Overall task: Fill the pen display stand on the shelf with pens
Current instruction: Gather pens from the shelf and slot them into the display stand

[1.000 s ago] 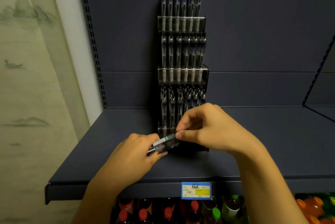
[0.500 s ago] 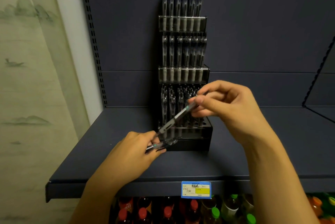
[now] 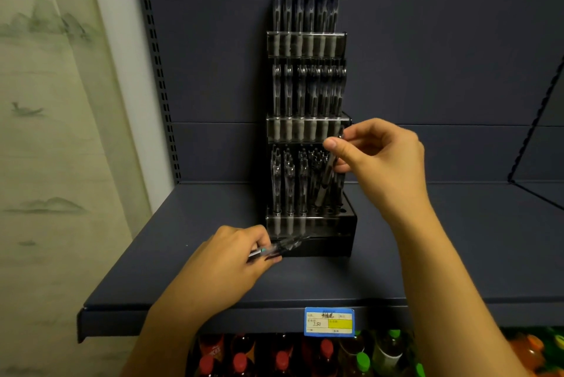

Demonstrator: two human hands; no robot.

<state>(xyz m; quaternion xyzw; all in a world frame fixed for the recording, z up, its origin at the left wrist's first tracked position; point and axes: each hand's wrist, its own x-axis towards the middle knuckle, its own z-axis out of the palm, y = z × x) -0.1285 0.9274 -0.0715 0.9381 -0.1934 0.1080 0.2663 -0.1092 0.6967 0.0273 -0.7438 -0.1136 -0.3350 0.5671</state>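
A black three-tier pen display stand [image 3: 323, 244] stands on the dark blue shelf [image 3: 427, 254] against the back panel. Its top and middle tiers are full of clear pens; the bottom tier holds several pens on the left, with open holes at the right. My right hand [image 3: 378, 160] pinches a clear pen [image 3: 326, 181] by its upper end, held nearly upright with its tip down at the bottom tier's right side. My left hand [image 3: 227, 263] rests low in front of the stand and grips a few more pens [image 3: 279, 248] lying sideways.
A blue and yellow price tag [image 3: 329, 321] sits on the shelf's front edge. Bottles with red and green caps [image 3: 283, 358] stand on the shelf below. A perforated upright [image 3: 158, 71] and a painted wall lie to the left. A wire divider [image 3: 534, 138] stands at right.
My right hand has drawn one pen out of the left hand's bundle, lifted it and turned it from slanted to nearly upright over the bottom tier. The left hand has stayed in place.
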